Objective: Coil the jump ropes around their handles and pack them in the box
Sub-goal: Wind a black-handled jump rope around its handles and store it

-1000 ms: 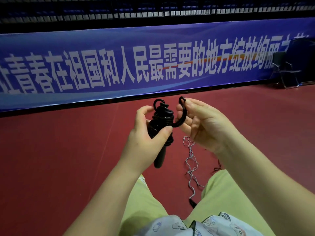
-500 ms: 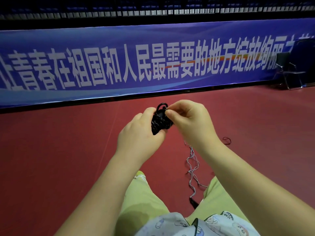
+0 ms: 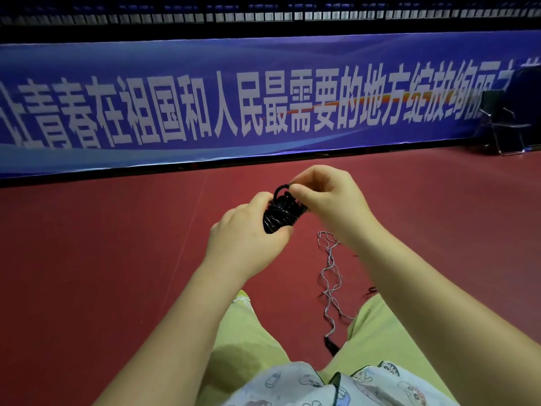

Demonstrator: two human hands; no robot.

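Red sports floor [image 3: 87, 288] across the whole lower half, smooth and matte, with a faint pale seam running diagonally at left. Behind it, a long blue banner [image 3: 263, 106] with large white characters along a low barrier, dark rows of seating above. At far right, a dark folding chair [image 3: 503, 124] on the floor against the banner.

Nearer, yellow-green trousers [image 3: 248, 347] on two spread legs, with a cartoon-printed shirt hem [image 3: 322, 388] at the bottom edge.

Between the legs, on the floor: a thin grey twisted jump rope [image 3: 329, 276], loose and wavy, ending in a black handle [image 3: 330, 344] beside the right thigh.

Held up in mid-air above the floor: a black jump rope [image 3: 281, 213], coiled tight into a bundle. Left hand [image 3: 248, 238] wrapped around the bundle's lower part, handles hidden inside the fist. Right hand [image 3: 328, 197] pinching a loop at the bundle's top between thumb and forefinger.
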